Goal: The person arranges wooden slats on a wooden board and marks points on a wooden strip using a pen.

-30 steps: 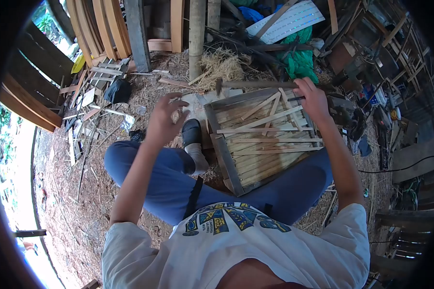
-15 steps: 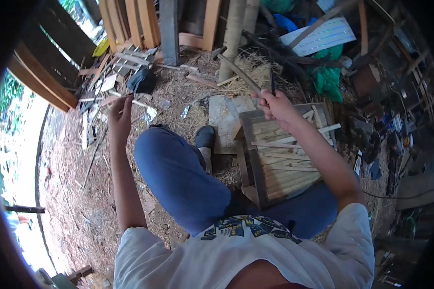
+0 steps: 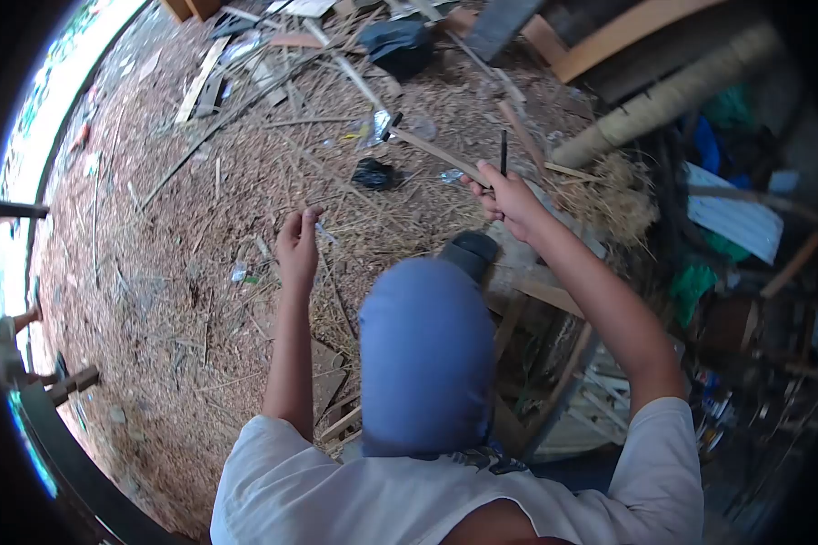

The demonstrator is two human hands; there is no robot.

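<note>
My right hand (image 3: 511,202) is wrapped round the wooden handle of a hammer (image 3: 438,155), whose dark head points away to the upper left. A thin black stick-like thing (image 3: 503,151) stands up from the same hand. My left hand (image 3: 297,250) is raised over the littered ground, thumb and fingers pinched together. Something small and dark shows at its fingertips, and I cannot tell what it is. Between my arms is my bent knee in blue trousers (image 3: 427,354). To its right, partly hidden by my right arm, lies a wooden frame (image 3: 568,368) with light slats (image 3: 600,409).
Wood shavings and strips cover the ground (image 3: 173,300). A black plastic bag (image 3: 373,173) and a larger dark bundle (image 3: 397,48) lie ahead. A thick pole (image 3: 663,95) and boards stand at upper right. Part of another person (image 3: 23,320) shows at the left edge.
The view has swung left, so the pole, boards and slatted frame sit further right. The hammer stays in my right hand, and my left hand remains pinched.
</note>
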